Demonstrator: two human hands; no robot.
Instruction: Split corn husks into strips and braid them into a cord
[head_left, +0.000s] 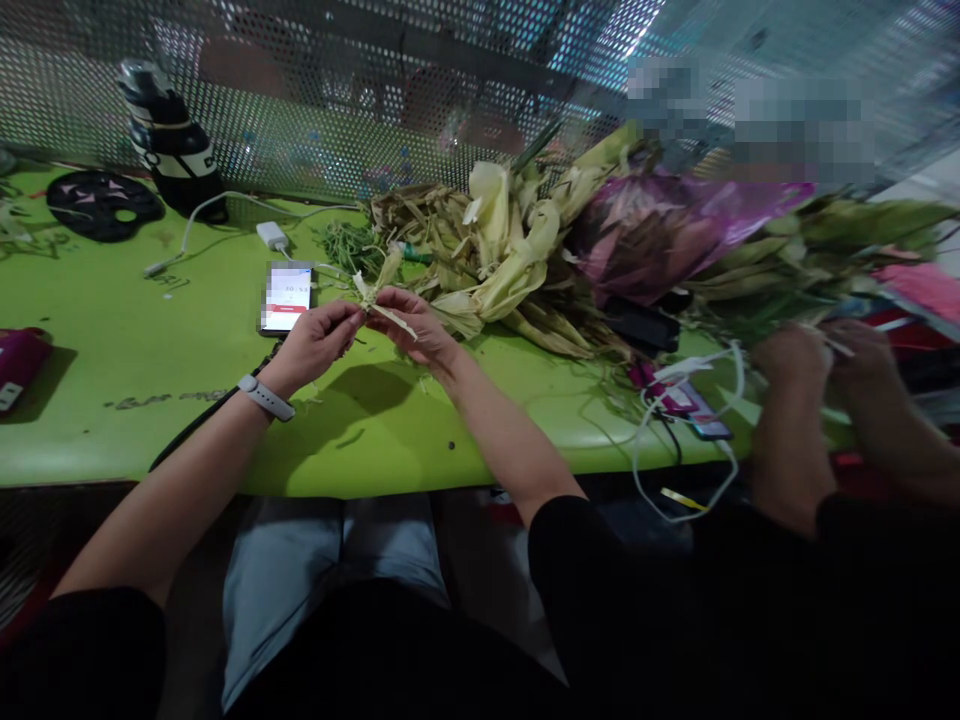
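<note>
Both my hands meet above the green table (187, 370), around a small piece of pale corn husk (366, 290) with strips sticking out upward and to the lower right. My left hand (322, 345), with a grey band on its wrist, pinches it from the left. Fingers of my right hand (416, 325) close on the same husk from the right. Exactly how the strips are folded or tied is too small to tell. Just behind, to the right, lies a large heap of dried and pale corn husks (510, 250). A lit phone (286, 298) lies left of my hands.
A dark bottle (176, 150) and a black palette-shaped item (105, 205) stand at the back left, before a perforated metal screen (300, 100). White cables, a charger (271, 236) and a purple bag (645, 230) are about. At right, another person's hands (795, 355) work beside a second phone (705, 415).
</note>
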